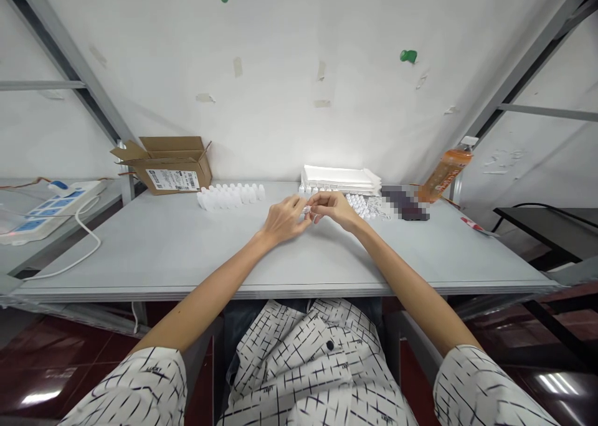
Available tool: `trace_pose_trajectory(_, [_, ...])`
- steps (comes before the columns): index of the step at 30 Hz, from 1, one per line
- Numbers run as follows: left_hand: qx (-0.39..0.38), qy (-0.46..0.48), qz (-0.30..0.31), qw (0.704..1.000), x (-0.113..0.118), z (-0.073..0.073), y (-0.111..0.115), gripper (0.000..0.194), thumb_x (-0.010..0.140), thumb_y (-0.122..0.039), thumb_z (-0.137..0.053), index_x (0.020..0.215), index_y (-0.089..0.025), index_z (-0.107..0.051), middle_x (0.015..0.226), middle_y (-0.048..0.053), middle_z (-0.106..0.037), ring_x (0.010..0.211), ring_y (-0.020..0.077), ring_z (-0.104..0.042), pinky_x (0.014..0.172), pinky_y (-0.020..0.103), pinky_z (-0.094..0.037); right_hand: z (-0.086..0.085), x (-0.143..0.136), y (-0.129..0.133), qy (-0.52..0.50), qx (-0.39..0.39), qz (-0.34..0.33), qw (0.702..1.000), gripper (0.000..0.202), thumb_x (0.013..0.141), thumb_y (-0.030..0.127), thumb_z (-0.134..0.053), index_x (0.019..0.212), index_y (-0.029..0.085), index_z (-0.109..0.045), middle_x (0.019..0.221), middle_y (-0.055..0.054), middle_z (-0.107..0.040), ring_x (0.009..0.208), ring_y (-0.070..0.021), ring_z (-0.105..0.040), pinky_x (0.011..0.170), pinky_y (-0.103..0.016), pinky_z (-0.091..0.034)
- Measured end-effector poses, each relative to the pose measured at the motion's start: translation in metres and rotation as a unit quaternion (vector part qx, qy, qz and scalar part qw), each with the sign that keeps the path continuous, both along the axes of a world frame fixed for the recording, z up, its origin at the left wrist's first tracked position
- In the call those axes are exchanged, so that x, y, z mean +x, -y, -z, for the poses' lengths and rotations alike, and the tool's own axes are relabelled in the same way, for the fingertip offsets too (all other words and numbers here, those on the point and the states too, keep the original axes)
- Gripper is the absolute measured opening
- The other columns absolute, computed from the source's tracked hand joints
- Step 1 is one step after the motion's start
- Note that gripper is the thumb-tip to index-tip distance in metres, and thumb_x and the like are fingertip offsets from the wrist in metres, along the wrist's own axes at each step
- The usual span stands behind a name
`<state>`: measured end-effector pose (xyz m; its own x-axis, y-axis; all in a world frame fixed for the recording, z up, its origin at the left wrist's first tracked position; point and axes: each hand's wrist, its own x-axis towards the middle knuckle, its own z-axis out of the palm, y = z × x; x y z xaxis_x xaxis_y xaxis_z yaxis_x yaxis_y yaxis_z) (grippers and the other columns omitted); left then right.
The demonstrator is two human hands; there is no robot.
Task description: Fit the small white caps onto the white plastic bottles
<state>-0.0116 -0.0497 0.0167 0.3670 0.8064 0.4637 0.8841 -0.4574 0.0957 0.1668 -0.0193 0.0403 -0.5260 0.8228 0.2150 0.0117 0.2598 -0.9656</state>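
Note:
Over the middle of the table, my left hand (286, 219) is closed around a small white plastic bottle (306, 210), which the fingers mostly cover. My right hand (335, 207) meets it from the other side, its fingertips pinched at the bottle's end. Whether a separate cap sits between those fingertips is too small to tell. Left of the hands, several small white bottles (231, 195) stand upright in rows. Just behind the hands is a row of small white pieces (308, 190), partly hidden. Small white caps (359, 205) lie grouped beyond my right hand.
An open cardboard box (175, 164) stands at the back left; a stack of white trays (341, 178) lies against the wall. A blurred dark object (406, 203) and an orange drink bottle (446, 170) are at right. A power strip (51, 209) with a cable sits far left.

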Motion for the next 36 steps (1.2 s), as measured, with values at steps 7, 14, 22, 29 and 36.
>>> trace_pose_trajectory(7, [0.012, -0.002, 0.007, 1.0, -0.002, 0.002, -0.001, 0.026, 0.093, -0.036, -0.045, 0.105, -0.017, -0.056, 0.104, 0.012, -0.064, 0.093, 0.0235, -0.061, 0.061, 0.028, -0.038, 0.001, 0.0, -0.001, 0.014, -0.003, 0.02, 1.0, 0.018, 0.068, 0.026, -0.071, 0.08, 0.013, -0.07, 0.069, -0.005, -0.071, 0.068, -0.018, -0.069, 0.058, -0.027, -0.055])
trace_pose_trajectory(14, [0.015, 0.037, 0.002, 0.999, -0.004, 0.006, -0.008, 0.024, 0.091, -0.037, -0.05, 0.103, -0.018, -0.058, 0.099, 0.008, -0.068, 0.083, 0.0213, -0.064, 0.057, 0.028, -0.035, 0.008, -0.003, -0.005, 0.002, 0.052, 0.056, 0.997, 0.019, 0.066, 0.027, -0.076, 0.079, 0.014, -0.07, 0.072, -0.004, -0.07, 0.068, -0.0177, -0.068, 0.055, -0.027, -0.055])
trace_pose_trajectory(22, [0.015, 0.031, 0.014, 0.999, -0.006, 0.006, -0.008, 0.025, 0.093, -0.037, -0.046, 0.089, -0.017, -0.06, 0.077, 0.005, -0.067, 0.064, 0.0172, -0.061, 0.054, 0.028, -0.031, 0.01, -0.003, -0.006, 0.005, 0.093, 0.044, 0.995, 0.025, 0.068, 0.034, -0.079, 0.08, 0.014, -0.071, 0.072, -0.004, -0.069, 0.066, -0.0161, -0.065, 0.053, -0.028, -0.055])
trace_pose_trajectory(29, [0.065, 0.023, 0.023, 0.997, -0.006, 0.007, -0.008, 0.019, 0.087, -0.033, -0.052, 0.085, -0.017, -0.063, 0.072, 0.004, -0.066, 0.062, 0.0162, -0.058, 0.052, 0.027, -0.027, 0.009, -0.006, -0.001, -0.01, 0.067, 0.023, 0.997, 0.024, 0.07, 0.034, -0.078, 0.077, 0.014, -0.068, 0.069, -0.003, -0.068, 0.065, -0.0158, -0.065, 0.056, -0.028, -0.056])
trace_pose_trajectory(36, [0.082, 0.014, 0.038, 0.996, -0.007, 0.009, -0.006, 0.016, 0.084, -0.03, -0.053, 0.083, -0.018, -0.064, 0.076, 0.006, -0.066, 0.069, 0.018, -0.059, 0.055, 0.028, -0.031, 0.01, -0.005, -0.001, -0.022, 0.012, -0.018, 1.0, 0.02, 0.071, 0.029, -0.076, 0.08, 0.016, -0.063, 0.067, -0.001, -0.068, 0.067, -0.0167, -0.068, 0.061, -0.031, -0.06])
